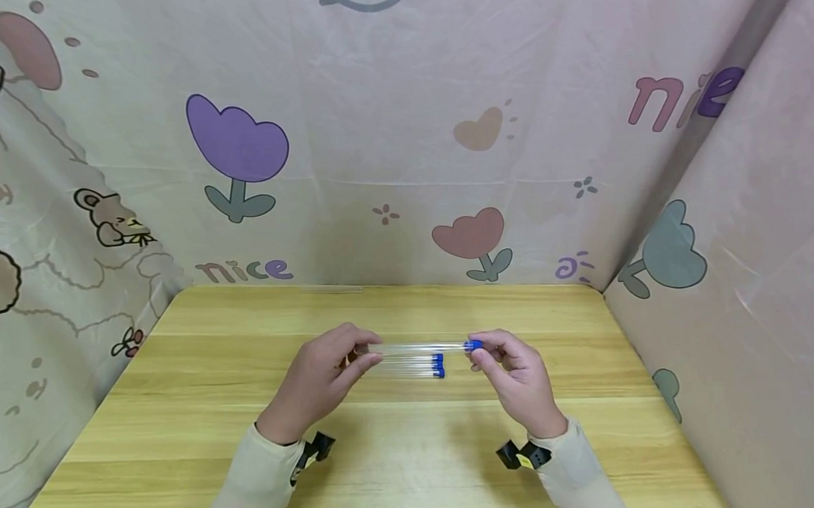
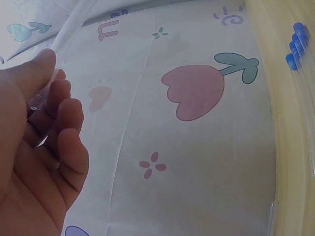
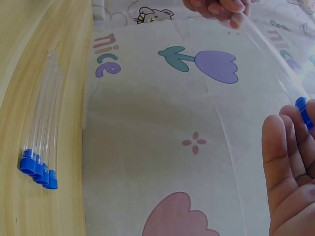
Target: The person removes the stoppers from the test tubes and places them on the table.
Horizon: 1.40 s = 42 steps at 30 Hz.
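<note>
Grip is 2-handed: the right hand (image 1: pixel 519 373) pinches the blue cap (image 1: pixel 474 345) of 1 clear tube (image 1: pixel 424 348), the left hand (image 1: pixel 324 373) its other end, above the table (image 1: pixel 151 442), where 4 capped tubes (image 3: pixel 43 118) lie. The step looks like cap handling; the next move calls for steady support.

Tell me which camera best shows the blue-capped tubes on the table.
Right wrist: the tubes appear full length, caps to far ends. In the head view, the left hand covers their left ends; the left wrist view shows caps, but its edge cuts the tubes off.
</note>
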{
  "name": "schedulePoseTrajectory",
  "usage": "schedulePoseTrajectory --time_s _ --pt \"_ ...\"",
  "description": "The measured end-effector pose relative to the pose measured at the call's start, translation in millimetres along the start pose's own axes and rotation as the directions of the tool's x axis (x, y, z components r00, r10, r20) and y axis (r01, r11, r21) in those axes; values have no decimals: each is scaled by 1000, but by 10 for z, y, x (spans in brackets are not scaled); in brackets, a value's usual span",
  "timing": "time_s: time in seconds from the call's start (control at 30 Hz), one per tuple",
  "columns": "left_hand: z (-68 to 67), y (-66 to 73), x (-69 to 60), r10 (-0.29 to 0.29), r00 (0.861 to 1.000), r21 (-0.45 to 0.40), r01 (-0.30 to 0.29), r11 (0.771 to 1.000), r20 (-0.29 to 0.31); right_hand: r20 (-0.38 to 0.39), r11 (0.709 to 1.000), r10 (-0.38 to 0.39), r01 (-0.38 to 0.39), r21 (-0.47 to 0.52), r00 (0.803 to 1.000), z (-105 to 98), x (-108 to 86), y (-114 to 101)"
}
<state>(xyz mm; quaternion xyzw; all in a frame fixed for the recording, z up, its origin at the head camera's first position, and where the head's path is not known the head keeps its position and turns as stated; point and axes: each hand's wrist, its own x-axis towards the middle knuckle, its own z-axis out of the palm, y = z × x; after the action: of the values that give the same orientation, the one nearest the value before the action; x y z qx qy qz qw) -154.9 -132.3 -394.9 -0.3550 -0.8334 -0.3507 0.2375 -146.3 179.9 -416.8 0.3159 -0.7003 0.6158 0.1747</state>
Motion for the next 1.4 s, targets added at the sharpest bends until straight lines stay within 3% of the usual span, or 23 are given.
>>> schedulePoseTrajectory --time_s 0.5,0.67,0.87,1.17,1.3,1.4 --pt "14 -19 -9 55 998 51 -56 997 3 24 1000 -5 4 24 1000 15 -23 -23" --pt "13 -27 -13 60 998 79 -62 995 29 43 998 -32 30 51 999 18 -23 -19" --pt "30 -35 -18 68 998 71 -69 995 15 72 996 -67 62 63 995 22 -12 -10" --pt "85 -41 -50 -39 996 -96 47 994 81 42 992 -122 123 -39 992 0 -28 -5" --pt "68 5 -43 -126 986 -108 138 985 107 -19 999 -33 33 -16 999 28 -34 -37" --pt "62 27 -36 -130 984 -97 142 985 120 -79 998 68 -69 -10 995 44 -35 -47"
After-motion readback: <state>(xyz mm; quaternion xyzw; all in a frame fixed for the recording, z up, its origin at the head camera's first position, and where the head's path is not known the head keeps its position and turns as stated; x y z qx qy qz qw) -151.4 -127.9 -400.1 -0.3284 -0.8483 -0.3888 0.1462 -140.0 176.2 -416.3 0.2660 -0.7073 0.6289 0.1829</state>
